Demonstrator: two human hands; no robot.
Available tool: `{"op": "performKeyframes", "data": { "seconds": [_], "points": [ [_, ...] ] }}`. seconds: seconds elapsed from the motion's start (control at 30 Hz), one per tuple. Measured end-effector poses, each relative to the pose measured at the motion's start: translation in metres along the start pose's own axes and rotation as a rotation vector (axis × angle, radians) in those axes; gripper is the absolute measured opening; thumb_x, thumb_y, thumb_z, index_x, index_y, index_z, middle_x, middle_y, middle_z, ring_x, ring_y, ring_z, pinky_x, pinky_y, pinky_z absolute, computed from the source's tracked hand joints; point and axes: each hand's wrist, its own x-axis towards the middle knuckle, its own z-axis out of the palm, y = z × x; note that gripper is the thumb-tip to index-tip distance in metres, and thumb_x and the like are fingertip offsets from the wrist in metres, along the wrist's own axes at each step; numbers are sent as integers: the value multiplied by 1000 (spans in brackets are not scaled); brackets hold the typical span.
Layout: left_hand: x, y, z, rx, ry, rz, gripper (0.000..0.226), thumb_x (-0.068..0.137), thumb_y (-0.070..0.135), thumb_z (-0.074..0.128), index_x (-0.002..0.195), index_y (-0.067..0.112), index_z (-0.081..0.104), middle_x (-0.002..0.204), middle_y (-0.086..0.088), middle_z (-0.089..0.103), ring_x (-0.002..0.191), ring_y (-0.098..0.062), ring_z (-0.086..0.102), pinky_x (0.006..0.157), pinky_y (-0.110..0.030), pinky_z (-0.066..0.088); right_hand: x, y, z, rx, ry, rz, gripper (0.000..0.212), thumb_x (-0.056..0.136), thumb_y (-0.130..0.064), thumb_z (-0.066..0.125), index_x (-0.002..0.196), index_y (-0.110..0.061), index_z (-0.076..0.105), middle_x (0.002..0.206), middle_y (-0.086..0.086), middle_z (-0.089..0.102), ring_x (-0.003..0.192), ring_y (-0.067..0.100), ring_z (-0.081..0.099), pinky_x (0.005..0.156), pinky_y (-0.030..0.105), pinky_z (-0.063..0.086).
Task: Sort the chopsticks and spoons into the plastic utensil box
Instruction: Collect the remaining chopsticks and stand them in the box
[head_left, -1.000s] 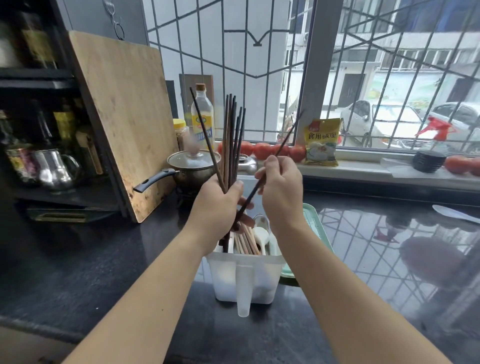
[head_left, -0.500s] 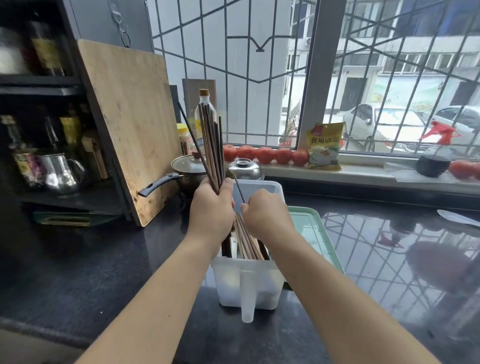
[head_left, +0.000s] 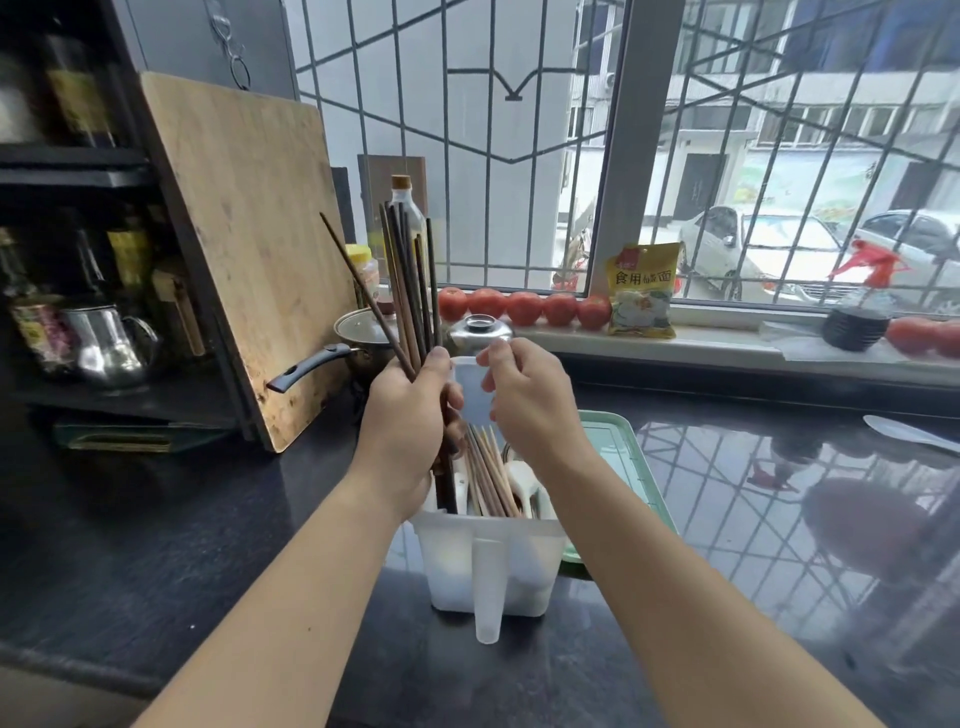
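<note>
1. Left hand: fingers and thumb wrapped tight round a bundle of dark chopsticks, thumb tip up at the top of the fist. Sticks stand near upright above the fist; one splays off to the upper left. Their lower ends run down past the fist into the left end of the box.
2. Right hand: just beside the left, apart from it. Thumb and forefinger tips sit at the top edge of the box's raised back wall, other fingers loosely curled. Whether it really pinches the wall or only touches it – can't tell.
3. Plastic utensil box: white, translucent, on the black counter right under both hands, between the forearms. A tab hangs down its front side.
4. Inside the box, below the right hand: pale wooden chopsticks leaning toward the left hand; white spoons to their right, partly hidden by the wrist.
5. Green tray: under the right forearm, touching or just behind the box's right side.
6. Beyond the left hand: pan w/ lid, bottle, big wooden board leaning further left.
7. Beyond the right hand: tomatoes and a yellow packet on the sill.
8. Far right: a white spoon lying on the counter, well apart from both hands.
</note>
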Motion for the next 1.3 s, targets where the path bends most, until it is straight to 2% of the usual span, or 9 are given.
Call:
{"op": "performKeyframes", "data": {
  "seconds": [0.27, 0.4, 0.5, 0.63, 0.77, 0.9, 1.1, 1.23, 1.3],
  "points": [
    [-2, 8, 0, -104, 62, -2, 30, 111, 23, 46, 82, 15, 46, 62, -2, 42, 44, -16, 37, 44, -28, 35, -4, -4, 1, 160, -81, 29, 45, 109, -40, 34, 82, -12, 56, 73, 10, 61, 58, 20, 58, 56, 36, 51],
    [8, 39, 13, -344, 162, 78, 28, 111, 24, 46, 84, 15, 44, 64, 1, 42, 45, -12, 37, 43, -26, 34, -2, -9, -3, 298, 24, 68, 51, 108, -48, 31, 84, -13, 59, 75, 7, 61, 67, 20, 59, 64, 38, 53],
    [12, 61, 32, -476, 205, 160, 23, 110, 23, 47, 90, 15, 44, 64, 2, 44, 48, -12, 40, 46, -28, 37, 0, -22, -9, 682, 55, 332, 57, 106, -54, 33, 94, -8, 65, 81, 8, 71, 77, 22, 68, 78, 39, 57],
    [-12, 48, 63, -271, 72, 93, 23, 108, 27, 52, 89, 13, 52, 59, 1, 51, 52, -17, 50, 58, -33, 50, -4, -43, -13, 1130, -37, 569, 69, 100, -66, 35, 119, -9, 69, 109, 16, 75, 100, 33, 74, 93, 44, 56],
    [-25, 33, 46, -86, -84, -38, 19, 108, 16, 53, 112, 1, 63, 69, -7, 61, 59, -20, 59, 63, -36, 55, -13, -31, -20, 904, -122, 490, 56, 103, -57, 40, 111, -9, 69, 81, 5, 77, 75, 18, 75, 70, 34, 61],
    [-20, 31, 12, 63, -157, -94, 5, 106, 10, 56, 105, 5, 59, 74, -8, 55, 52, -17, 55, 48, -32, 50, -9, -26, -36, 644, -215, 304, 33, 102, -38, 57, 107, -9, 72, 96, 7, 72, 92, 22, 68, 96, 42, 54],
    [-21, 37, 2, 249, -232, -105, 15, 107, 28, 56, 107, 13, 55, 75, -10, 59, 49, -24, 57, 43, -31, 49, 0, -28, -29, 293, -291, 170, 16, 99, -25, 65, 100, -12, 74, 90, 10, 73, 83, 20, 64, 80, 38, 56],
    [-15, 24, -2, 320, -4, -22, 14, 109, 29, 50, 106, 16, 52, 78, -12, 61, 42, -21, 54, 42, -31, 46, 11, -33, -37, 310, -22, 156, 18, 103, -24, 53, 102, -10, 65, 86, 6, 65, 76, 17, 61, 72, 36, 56],
    [-9, 13, -5, 398, 147, 85, 14, 109, 30, 49, 98, 21, 51, 76, -8, 57, 43, -20, 52, 47, -35, 48, 14, -25, -40, -142, -18, 61, 19, 101, -25, 52, 92, -11, 62, 84, 6, 64, 73, 22, 61, 66, 39, 53]
  ]
}}
